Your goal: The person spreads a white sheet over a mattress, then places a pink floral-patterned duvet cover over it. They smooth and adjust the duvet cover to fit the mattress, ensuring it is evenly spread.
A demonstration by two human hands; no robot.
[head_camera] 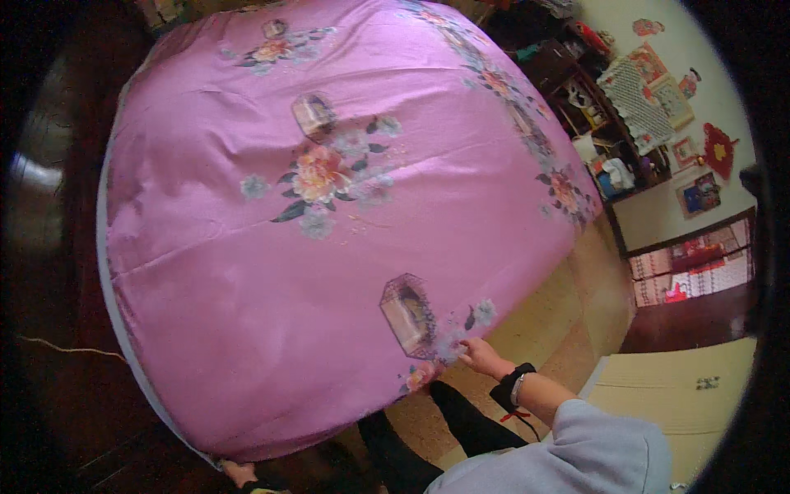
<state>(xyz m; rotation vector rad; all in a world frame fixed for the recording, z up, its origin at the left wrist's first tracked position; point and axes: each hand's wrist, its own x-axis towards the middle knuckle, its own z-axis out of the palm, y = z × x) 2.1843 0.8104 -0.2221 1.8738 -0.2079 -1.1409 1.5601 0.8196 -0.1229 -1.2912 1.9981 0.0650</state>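
A large pink satiny bedding cover [247, 296] with printed flowers spreads before me, and it has a pale grey edging [108, 272] along its left side. At the bottom left, my left hand [239, 473] grips the cover's corner, where that edging ends. My right hand [484, 358] pinches the cover's near edge at the lower right, beside a printed flower. A black band and a bracelet [517, 386] are on my right wrist. The cover hides whatever is under it.
Dark brown wood surface [55, 259] at the left, with a pale cord [74, 349] across it. Speckled floor [543, 321] shows at the right. Loaded shelves [592, 117] stand at the upper right. A flat yellowish panel [666, 395] lies at the lower right.
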